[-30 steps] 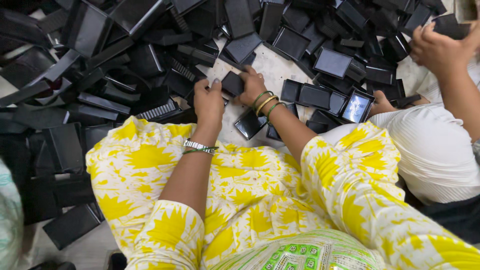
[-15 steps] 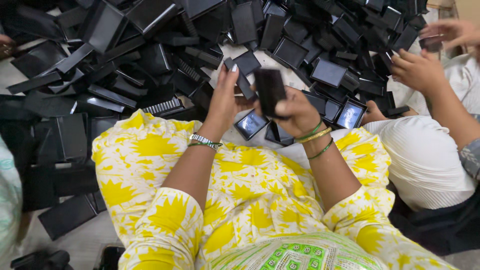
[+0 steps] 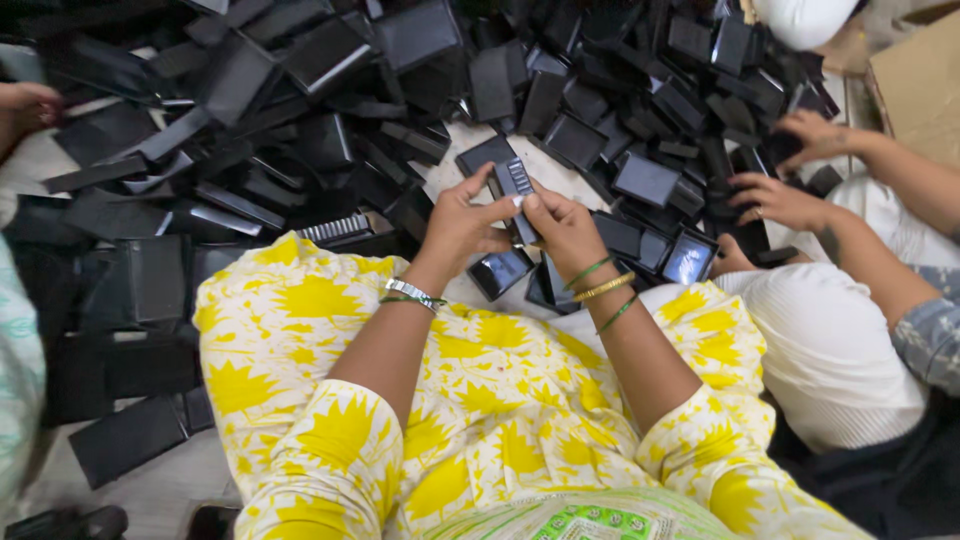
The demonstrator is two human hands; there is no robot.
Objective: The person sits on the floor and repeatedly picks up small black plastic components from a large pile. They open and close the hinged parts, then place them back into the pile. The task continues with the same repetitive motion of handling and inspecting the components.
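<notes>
Both my hands hold one small black rectangular box (image 3: 516,190) upright in front of me. My left hand (image 3: 462,222) grips its left side, thumb on the face. My right hand (image 3: 562,226) holds its right edge. A silver band sits on my left wrist, green and gold bangles on my right. My knees are covered by yellow and white patterned cloth (image 3: 470,390).
A large heap of black boxes and lids (image 3: 300,90) covers the floor ahead and to the left. A few open trays (image 3: 500,272) lie just under my hands. Another person's hands (image 3: 790,170) work in the pile at right. A cardboard box (image 3: 920,80) stands far right.
My hands reached into the pile, lifted a black box, and now both hold it closer and lower. The person at right moved both hands down into the heap.
</notes>
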